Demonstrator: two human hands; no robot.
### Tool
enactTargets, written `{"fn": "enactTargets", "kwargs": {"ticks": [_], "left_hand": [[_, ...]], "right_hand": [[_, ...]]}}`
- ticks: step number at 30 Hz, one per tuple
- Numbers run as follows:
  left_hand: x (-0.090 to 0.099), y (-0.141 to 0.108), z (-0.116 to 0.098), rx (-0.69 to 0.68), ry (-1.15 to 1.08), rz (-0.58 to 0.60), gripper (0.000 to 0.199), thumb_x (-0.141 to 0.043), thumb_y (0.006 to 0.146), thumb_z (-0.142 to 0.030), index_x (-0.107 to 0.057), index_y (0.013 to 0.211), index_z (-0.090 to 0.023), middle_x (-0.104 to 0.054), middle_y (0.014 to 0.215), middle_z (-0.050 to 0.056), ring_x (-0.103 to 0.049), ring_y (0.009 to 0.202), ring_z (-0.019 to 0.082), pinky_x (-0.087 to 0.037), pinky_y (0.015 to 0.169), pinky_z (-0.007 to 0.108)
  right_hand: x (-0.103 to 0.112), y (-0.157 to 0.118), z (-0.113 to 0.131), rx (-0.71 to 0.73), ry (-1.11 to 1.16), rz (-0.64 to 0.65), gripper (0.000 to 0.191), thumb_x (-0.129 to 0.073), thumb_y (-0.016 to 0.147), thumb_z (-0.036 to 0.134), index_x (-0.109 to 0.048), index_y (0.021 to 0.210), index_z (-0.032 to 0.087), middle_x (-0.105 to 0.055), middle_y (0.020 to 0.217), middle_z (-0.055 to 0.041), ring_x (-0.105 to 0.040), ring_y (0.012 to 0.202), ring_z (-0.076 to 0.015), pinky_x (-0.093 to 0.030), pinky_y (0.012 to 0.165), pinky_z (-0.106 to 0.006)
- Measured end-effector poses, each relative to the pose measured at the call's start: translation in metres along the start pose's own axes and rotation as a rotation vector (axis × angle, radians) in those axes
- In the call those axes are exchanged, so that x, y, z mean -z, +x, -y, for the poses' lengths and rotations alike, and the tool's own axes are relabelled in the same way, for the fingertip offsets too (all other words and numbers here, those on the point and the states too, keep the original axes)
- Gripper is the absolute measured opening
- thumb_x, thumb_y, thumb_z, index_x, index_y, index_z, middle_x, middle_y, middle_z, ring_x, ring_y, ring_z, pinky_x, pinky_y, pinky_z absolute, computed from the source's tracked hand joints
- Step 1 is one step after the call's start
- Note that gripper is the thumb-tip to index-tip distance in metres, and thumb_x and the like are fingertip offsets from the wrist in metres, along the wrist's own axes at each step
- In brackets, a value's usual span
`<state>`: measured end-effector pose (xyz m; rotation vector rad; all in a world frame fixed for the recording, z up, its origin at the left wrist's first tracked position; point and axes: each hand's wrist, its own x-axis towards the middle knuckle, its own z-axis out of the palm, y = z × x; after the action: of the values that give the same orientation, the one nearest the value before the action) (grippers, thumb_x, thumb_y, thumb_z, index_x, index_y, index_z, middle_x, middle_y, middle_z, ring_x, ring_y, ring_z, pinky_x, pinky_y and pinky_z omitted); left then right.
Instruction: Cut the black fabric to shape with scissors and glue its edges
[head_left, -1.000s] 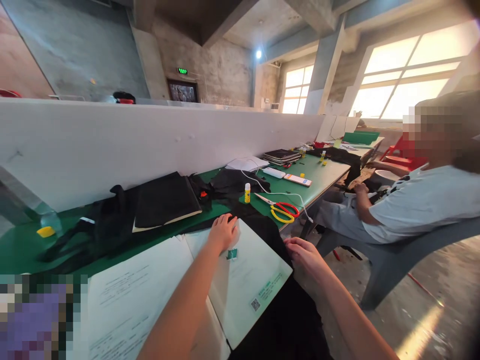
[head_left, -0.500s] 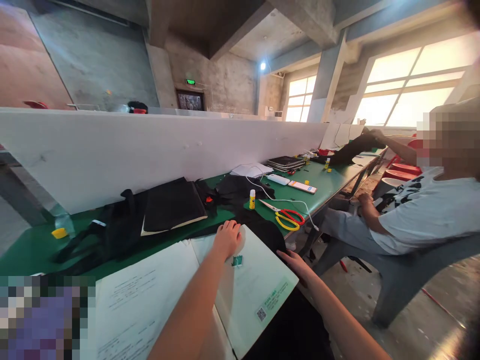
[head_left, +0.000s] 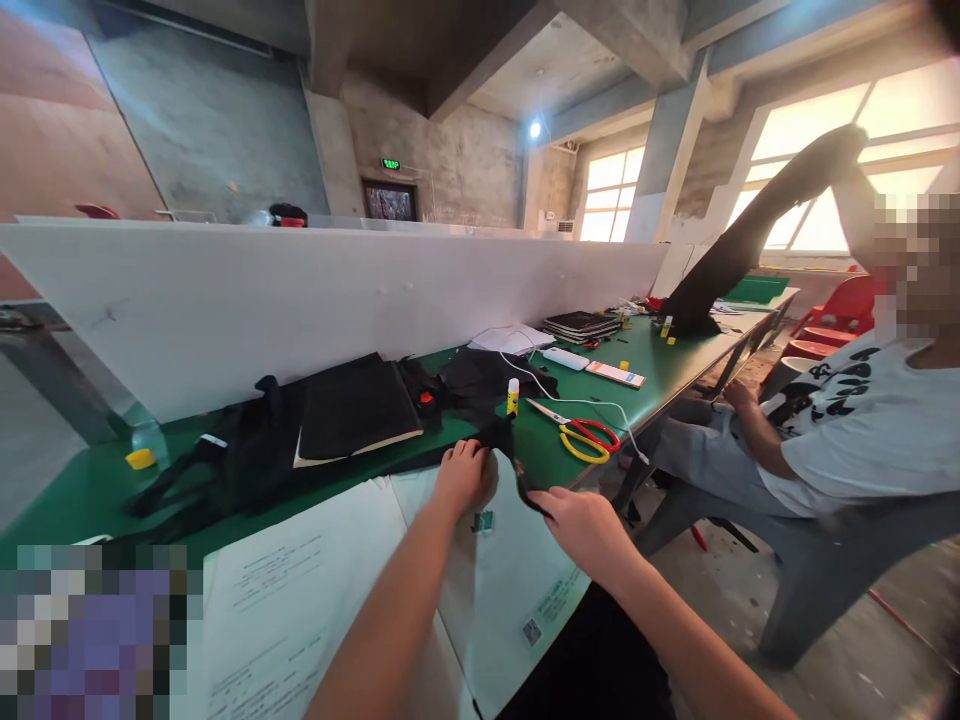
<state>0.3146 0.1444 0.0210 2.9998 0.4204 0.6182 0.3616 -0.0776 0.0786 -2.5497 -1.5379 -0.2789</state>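
Right hand [head_left: 586, 528] moved inward, pinching black cloth [head_left: 523, 484] over book [head_left: 506, 570]; left hand [head_left: 460, 477] half-open, pressing book; print [head_left: 559, 600] illegible.

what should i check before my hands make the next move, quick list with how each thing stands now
1. Left hand steadying the open book: ok, it rests near the right side's top edge.
2. Right hand gripping the black cloth: ok, it pinches an edge.
3. That cloth edge lying flat: not ok, it is pulled up at the fingers.
4. Cloth smooth beneath the book: cannot tell, the book hides it.
5. Scissors clear of both hands: ok, lying apart on the table.
6. Glue stick upright: ok.
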Motion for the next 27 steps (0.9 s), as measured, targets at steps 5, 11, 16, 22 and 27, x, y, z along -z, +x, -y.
{"fn": "enactTargets", "kwargs": {"ticks": [5,11,16,22,27], "left_hand": [[-0.005,0.002,0.006,0.030,-0.009,0.002,0.038,-0.048,0.079,-0.024,-0.051,0.116,-0.014,-0.053,0.117,0.012,-0.044,0.111,0.025,-0.037,0.092,0.037],[0.005,0.004,0.005,0.113,-0.012,-0.116,0.071,-0.049,0.072,-0.010,-0.022,0.138,-0.012,-0.039,0.134,0.014,-0.038,0.121,0.024,-0.036,0.095,0.037],[0.015,0.003,0.006,-0.090,0.035,-0.172,0.055,-0.046,0.075,-0.004,-0.049,0.122,-0.031,-0.046,0.133,0.000,-0.035,0.125,0.020,-0.023,0.106,0.042],[-0.002,0.006,0.021,-0.070,0.023,-0.016,0.042,-0.036,0.083,-0.005,-0.061,0.107,-0.029,-0.063,0.114,-0.003,-0.052,0.109,0.015,-0.027,0.104,0.043],[-0.007,0.007,0.025,-0.071,0.001,0.028,0.045,-0.036,0.080,-0.004,-0.061,0.109,-0.028,-0.062,0.117,-0.002,-0.054,0.107,0.014,-0.024,0.106,0.041]], "right_hand": [[-0.009,-0.003,0.002,0.129,-0.098,0.160,0.046,-0.043,0.077,0.005,-0.056,0.117,0.026,-0.068,0.088,-0.0039,-0.065,0.075,-0.0171,-0.042,0.059,-0.023],[-0.015,-0.008,0.001,0.095,-0.064,0.193,0.045,-0.038,0.083,0.010,-0.051,0.124,0.023,-0.068,0.093,-0.0060,-0.065,0.078,-0.0185,-0.045,0.062,-0.024],[-0.021,-0.014,0.000,0.062,0.037,0.128,0.045,-0.040,0.080,0.012,-0.051,0.123,0.023,-0.066,0.094,-0.0061,-0.063,0.083,-0.0183,-0.046,0.071,-0.026],[-0.042,-0.038,-0.025,-0.052,0.256,-0.059,0.046,-0.045,0.072,0.014,-0.049,0.118,0.018,-0.053,0.118,-0.0090,-0.050,0.109,-0.0202,-0.039,0.093,-0.033],[-0.059,-0.068,-0.046,-0.233,0.331,-0.021,0.030,-0.039,0.083,0.025,-0.050,0.110,0.019,-0.064,0.093,-0.0052,-0.060,0.085,-0.0185,-0.046,0.075,-0.031]]}}
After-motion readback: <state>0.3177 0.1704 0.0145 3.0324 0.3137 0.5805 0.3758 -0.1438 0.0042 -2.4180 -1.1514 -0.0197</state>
